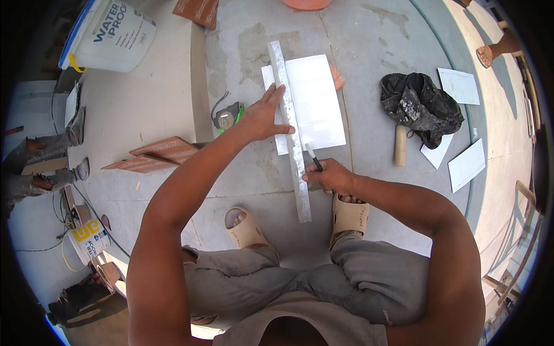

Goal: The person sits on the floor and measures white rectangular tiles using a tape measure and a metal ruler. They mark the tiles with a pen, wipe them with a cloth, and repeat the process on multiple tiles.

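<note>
A white plastic bucket (pixel 112 34) stands at the upper left; a dark crumpled cloth (pixel 422 105) lies at the right over a wooden-handled mallet (pixel 400 145). In the centre, a glossy white rectangular tile (pixel 314 104) lies on the concrete floor (pixel 369 46). Across it runs a long metal straightedge (pixel 291 135), pinned by the splayed left hand (pixel 262 117). Below, the right hand (pixel 332 176) grips a black marker (pixel 313 157) beside the straightedge. A tape measure (pixel 227 117) sits left.

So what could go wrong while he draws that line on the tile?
The left hand presses only the upper part of the ruler, so its free lower end could swing and bend the line. The pen in the right hand might wander off the ruler's edge. The white tile lies loose on the floor and could slide.
</note>
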Action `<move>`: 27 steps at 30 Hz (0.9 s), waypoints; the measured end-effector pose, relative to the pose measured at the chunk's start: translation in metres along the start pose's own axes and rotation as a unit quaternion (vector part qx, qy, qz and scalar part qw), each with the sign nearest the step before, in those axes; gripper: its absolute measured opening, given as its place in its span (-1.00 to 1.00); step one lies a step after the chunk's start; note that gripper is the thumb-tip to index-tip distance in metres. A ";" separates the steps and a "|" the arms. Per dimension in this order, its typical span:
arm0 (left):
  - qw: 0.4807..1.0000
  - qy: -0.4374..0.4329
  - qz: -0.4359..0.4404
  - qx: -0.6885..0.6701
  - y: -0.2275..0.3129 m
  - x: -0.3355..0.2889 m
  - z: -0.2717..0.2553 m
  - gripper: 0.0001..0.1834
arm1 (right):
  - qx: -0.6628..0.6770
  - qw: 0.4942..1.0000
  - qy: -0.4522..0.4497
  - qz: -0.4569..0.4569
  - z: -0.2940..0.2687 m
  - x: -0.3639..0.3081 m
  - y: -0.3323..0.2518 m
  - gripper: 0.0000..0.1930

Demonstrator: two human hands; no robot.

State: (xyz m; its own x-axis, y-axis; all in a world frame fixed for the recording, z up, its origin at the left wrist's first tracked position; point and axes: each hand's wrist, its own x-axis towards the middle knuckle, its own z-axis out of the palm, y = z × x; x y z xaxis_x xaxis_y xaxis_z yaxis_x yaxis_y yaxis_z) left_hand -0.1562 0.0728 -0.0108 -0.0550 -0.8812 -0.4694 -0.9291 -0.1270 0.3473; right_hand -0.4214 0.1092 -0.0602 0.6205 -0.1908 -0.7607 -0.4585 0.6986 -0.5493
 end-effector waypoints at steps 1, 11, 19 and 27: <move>1.000 0.000 0.001 -0.004 -0.001 0.000 0.000 0.37 | 0.001 1.000 -0.003 -0.001 0.000 -0.001 -0.001 -0.73; 1.000 -0.004 -0.009 -0.004 0.001 -0.001 0.000 0.37 | 0.004 1.000 -0.007 0.009 0.000 -0.001 -0.003 -0.73; 1.000 -0.004 -0.012 0.000 0.002 -0.001 0.000 0.38 | 0.002 1.000 -0.004 0.011 0.000 -0.001 -0.003 -0.72; 1.000 0.006 0.002 -0.007 -0.001 0.000 0.002 0.36 | -0.001 1.000 -0.005 0.001 -0.001 0.000 0.001 -0.74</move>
State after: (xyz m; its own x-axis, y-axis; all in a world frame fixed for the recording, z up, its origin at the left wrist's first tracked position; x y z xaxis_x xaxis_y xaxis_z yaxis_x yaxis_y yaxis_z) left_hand -0.1557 0.0742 -0.0129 -0.0539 -0.8869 -0.4589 -0.9239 -0.1301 0.3599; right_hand -0.4219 0.1091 -0.0611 0.6253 -0.1829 -0.7586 -0.4615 0.6972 -0.5485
